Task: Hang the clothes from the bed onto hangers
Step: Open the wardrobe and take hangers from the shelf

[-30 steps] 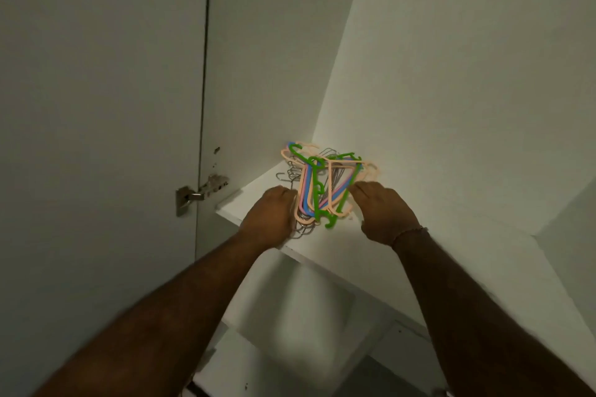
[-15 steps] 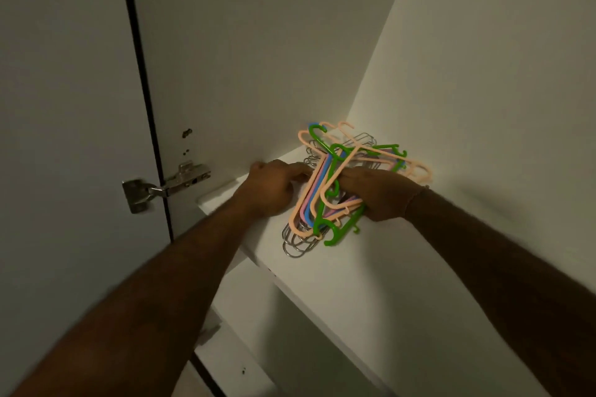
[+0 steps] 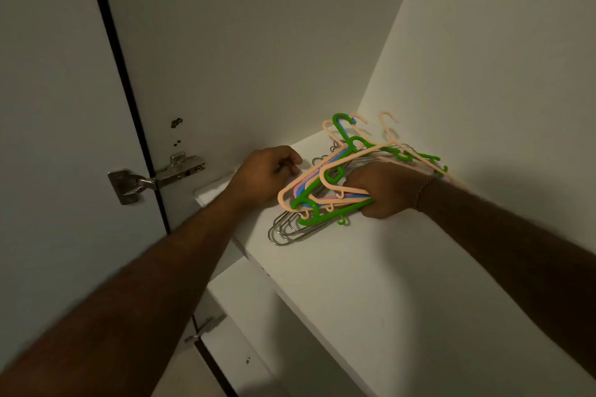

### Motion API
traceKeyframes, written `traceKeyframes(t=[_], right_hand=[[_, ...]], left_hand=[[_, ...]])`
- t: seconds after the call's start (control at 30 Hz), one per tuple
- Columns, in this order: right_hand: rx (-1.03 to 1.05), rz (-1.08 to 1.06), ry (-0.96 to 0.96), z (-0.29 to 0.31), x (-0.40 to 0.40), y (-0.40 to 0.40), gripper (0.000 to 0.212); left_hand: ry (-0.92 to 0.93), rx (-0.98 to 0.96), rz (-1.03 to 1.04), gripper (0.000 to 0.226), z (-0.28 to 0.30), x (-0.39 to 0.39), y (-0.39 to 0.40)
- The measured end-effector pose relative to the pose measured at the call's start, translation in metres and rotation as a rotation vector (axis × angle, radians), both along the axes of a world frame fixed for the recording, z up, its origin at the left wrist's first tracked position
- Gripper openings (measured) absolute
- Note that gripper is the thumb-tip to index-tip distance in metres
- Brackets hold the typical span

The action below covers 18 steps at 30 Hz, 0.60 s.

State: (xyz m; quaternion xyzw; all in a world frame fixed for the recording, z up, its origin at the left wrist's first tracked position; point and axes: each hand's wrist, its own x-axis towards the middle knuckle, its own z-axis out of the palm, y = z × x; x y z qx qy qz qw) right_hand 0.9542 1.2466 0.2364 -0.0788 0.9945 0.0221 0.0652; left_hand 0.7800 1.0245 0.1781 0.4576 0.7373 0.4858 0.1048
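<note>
Hangers [image 3: 325, 184], a tangled bundle of peach, green, blue and wire ones, lie on the white wardrobe shelf [image 3: 354, 267] near its back corner. Your right hand [image 3: 383, 190] grips the bundle's plastic bars; your left hand [image 3: 264, 176], fingers curled, rests just left of the bundle, by the door hinge [image 3: 154, 179].

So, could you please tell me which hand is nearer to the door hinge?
Left. The left hand sits just right of the door hinge; the right hand is farther right, gripping the plastic hangers.
</note>
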Motion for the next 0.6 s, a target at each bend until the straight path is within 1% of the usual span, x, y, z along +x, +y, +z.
traceKeyframes(t=[0.07,0.13,0.23,0.27,0.33,0.4,0.47,0.53,0.57,0.6], right_hand=[[-0.142,-0.096,0.0,-0.003,0.004,0.0,0.02],[-0.21,-0.139,-0.03,-0.003,0.005,-0.001,0.019],[-0.196,-0.126,-0.053,0.003,0.007,-0.002,0.031],[-0.206,-0.128,-0.057,0.009,0.009,-0.003,0.032],[-0.216,-0.146,-0.047,0.016,0.016,-0.008,0.018],[-0.173,-0.158,0.009,0.014,0.022,-0.018,0.03],[-0.127,-0.152,0.077,0.005,0.027,-0.028,0.034],[-0.07,-0.176,0.125,-0.006,0.036,-0.037,0.057],[-0.066,-0.196,0.145,-0.008,0.041,-0.043,0.061],[-0.055,-0.195,0.176,-0.009,0.046,-0.048,0.059]], left_hand=[[-0.057,0.04,0.025,0.036,-0.001,-0.002,0.001],[-0.126,0.071,0.043,0.034,-0.002,-0.005,0.001],[-0.181,0.088,0.047,0.031,0.0,-0.008,0.001],[-0.206,0.095,0.054,0.031,0.0,-0.01,0.002],[-0.256,0.124,0.083,0.031,0.001,-0.012,0.002],[-0.337,0.173,0.103,0.03,0.002,-0.013,0.0],[-0.395,0.21,0.104,0.035,0.004,-0.012,-0.001],[-0.409,0.221,0.092,0.034,0.005,-0.01,-0.003],[-0.413,0.219,0.087,0.032,0.007,-0.009,-0.006],[-0.42,0.211,0.074,0.031,0.007,-0.009,-0.007]])
